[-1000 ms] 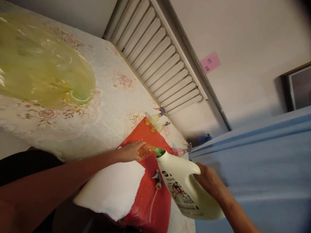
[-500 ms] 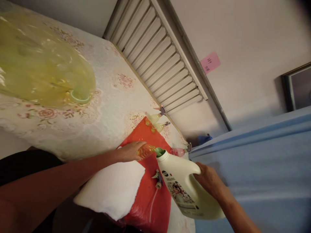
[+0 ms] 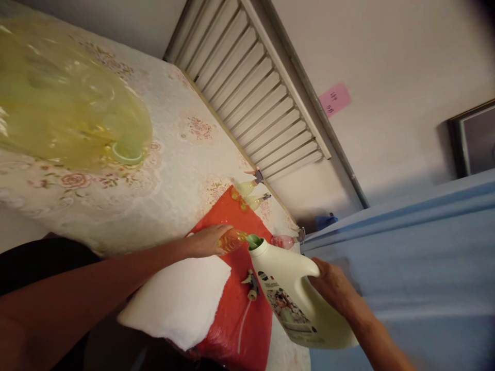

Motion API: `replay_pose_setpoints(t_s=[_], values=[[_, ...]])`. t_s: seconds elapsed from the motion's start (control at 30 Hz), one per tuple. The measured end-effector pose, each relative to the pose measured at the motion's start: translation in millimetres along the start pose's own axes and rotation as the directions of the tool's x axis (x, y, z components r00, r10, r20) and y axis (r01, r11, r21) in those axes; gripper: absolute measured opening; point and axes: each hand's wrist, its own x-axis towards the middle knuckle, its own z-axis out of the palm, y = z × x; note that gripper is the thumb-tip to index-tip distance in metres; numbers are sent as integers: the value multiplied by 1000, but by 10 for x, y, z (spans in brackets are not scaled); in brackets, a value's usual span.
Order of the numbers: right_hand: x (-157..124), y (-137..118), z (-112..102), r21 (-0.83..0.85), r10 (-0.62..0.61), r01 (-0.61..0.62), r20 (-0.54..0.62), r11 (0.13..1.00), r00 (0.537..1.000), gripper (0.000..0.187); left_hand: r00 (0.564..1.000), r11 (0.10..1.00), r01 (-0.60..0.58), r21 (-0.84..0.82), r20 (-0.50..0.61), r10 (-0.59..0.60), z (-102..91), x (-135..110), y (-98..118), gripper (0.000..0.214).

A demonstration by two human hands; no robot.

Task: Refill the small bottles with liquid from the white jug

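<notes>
My left hand [image 3: 211,241] is closed around a small clear bottle [image 3: 233,240] that looks orange over the red sheet [image 3: 247,319]. By its handle, my right hand [image 3: 332,281] grips a large pale green jug [image 3: 297,304] with a printed label. The jug is tilted, and its green spout [image 3: 254,242] meets the mouth of the small bottle. Whether liquid is flowing cannot be made out. A detached spray nozzle [image 3: 252,285] with a thin tube lies on the red sheet, below the small bottle. White folded paper or cloth [image 3: 185,301] lies beside my left forearm.
Two clear spray bottles [image 3: 247,188] stand at the sheet's far corner, and a pinkish one [image 3: 284,241] is behind the jug. A big yellow plastic bag [image 3: 69,98] sits on the floral tablecloth [image 3: 170,170]. A radiator [image 3: 251,77] and a blue curtain [image 3: 417,247] border the table.
</notes>
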Motion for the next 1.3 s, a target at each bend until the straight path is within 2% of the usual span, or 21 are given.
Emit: replay_pose_setpoints(t_s=[0.43,1.3], values=[[-10,-9,-23,-15,-35,35,1,999,999,15,1000,1000,-11,1,5,11,11,7,-13,78],[-19,-66,-60,-30,2,-2,0,1000,1000,15,1000,1000,-4,-12,20,4,2,4,-14,78]])
